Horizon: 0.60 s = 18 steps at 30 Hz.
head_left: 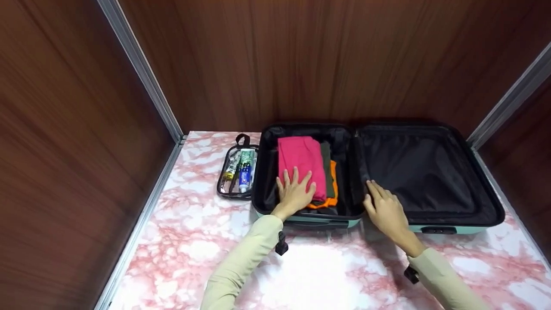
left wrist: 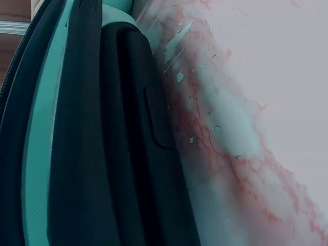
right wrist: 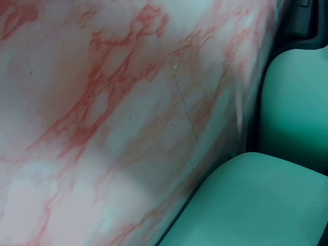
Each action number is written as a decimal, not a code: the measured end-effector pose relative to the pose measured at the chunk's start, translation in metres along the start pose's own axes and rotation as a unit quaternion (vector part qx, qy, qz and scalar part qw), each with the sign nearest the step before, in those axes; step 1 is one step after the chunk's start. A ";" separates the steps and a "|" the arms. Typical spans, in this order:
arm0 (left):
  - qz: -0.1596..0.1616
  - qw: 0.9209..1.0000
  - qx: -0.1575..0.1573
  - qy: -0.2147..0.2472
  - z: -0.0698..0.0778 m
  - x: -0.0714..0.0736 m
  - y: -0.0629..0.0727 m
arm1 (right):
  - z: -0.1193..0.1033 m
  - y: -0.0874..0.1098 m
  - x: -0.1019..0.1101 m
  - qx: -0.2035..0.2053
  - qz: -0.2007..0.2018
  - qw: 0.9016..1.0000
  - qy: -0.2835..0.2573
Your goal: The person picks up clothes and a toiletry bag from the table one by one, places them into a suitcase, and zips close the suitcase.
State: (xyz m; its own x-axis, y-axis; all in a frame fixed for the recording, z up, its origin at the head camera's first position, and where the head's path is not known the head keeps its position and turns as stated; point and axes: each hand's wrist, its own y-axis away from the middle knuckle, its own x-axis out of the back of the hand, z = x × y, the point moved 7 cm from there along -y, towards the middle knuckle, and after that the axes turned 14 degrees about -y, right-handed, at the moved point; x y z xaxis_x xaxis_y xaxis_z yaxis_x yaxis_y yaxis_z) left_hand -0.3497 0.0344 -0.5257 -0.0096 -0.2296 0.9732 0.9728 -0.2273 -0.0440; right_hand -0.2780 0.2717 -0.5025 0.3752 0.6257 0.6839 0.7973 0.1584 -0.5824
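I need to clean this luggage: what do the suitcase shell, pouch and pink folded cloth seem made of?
Suitcase shell: probably hard plastic, finely textured, as it holds a rigid curve. Pouch: likely clear, glossy plastic film, since the tubes show through it. Pink folded cloth: matte woven or knit fabric, judging by its soft folds and lack of shine.

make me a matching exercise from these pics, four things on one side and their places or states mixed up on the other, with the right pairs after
Things:
1. pink cloth
2. pouch
3. suitcase
4. orange cloth

Places and states:
A. lying open, green outside
B. mostly hidden under other cloth
C. overlapping the dark green cloth from above
D. see-through, with tubes inside

Right pairs: 1-C, 2-D, 3-A, 4-B
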 end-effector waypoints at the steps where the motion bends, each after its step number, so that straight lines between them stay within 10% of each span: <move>1: 0.007 1.000 -0.001 -0.001 0.001 0.001 0.000 | 0.001 0.000 0.000 0.000 -0.001 1.000 0.001; 7: 0.064 0.998 -0.014 -0.017 0.005 0.007 0.000 | 0.001 0.000 0.000 -0.001 -0.002 1.000 0.001; 18: 0.053 0.998 -0.028 -0.009 0.005 0.007 0.001 | -0.001 0.000 0.002 0.008 0.007 1.000 0.002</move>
State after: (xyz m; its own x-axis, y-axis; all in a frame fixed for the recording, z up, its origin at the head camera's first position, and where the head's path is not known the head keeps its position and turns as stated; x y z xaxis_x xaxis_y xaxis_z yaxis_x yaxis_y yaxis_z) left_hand -0.3474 0.0372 -0.5182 0.0979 -0.2382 0.9663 0.9535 -0.2555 -0.1596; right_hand -0.2770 0.2722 -0.5012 0.3889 0.6248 0.6770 0.7844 0.1609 -0.5990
